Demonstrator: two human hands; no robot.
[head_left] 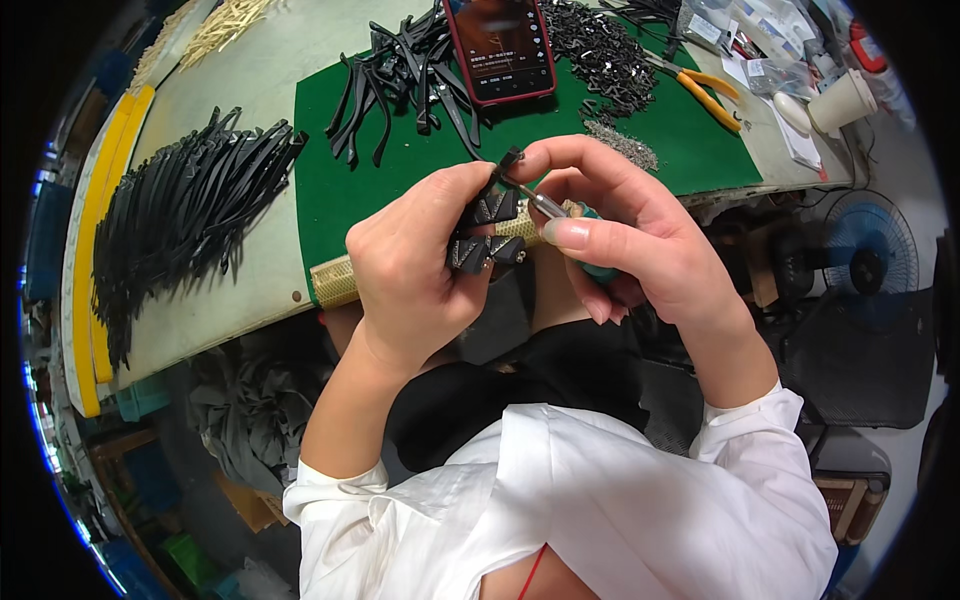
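- Your left hand [415, 265] pinches a small bundle of black plastic frame parts [487, 230] between thumb and curled fingers, just off the near edge of the green mat [380, 180]; the parts sit at picture centre, above your lap.
- Your right hand [625, 235] closes around a small screwdriver [545, 205], green handle buried in the palm, thumb and forefinger pressed on the metal shaft; its tip meets the top of the parts at about 12 o'clock of the bundle.
- Handling, as a judgement: the parts look light, thin and stiff, smooth enough to slip; the hinge end likely snaps if you twist hard; grip low on the thicker body, leave the top end free for the tip.
- At 9 o'clock of your hands a large heap of black temple arms [180, 215] lies on the bench; at 11 o'clock a looser pile of frames [400, 70].
- At 12 o'clock a phone [500, 45] in a red case; beside it, at 1 o'clock, a mound of small black pieces [600, 55]; further at 2 o'clock orange-handled pliers [705, 95] and a paper cup [842, 102].
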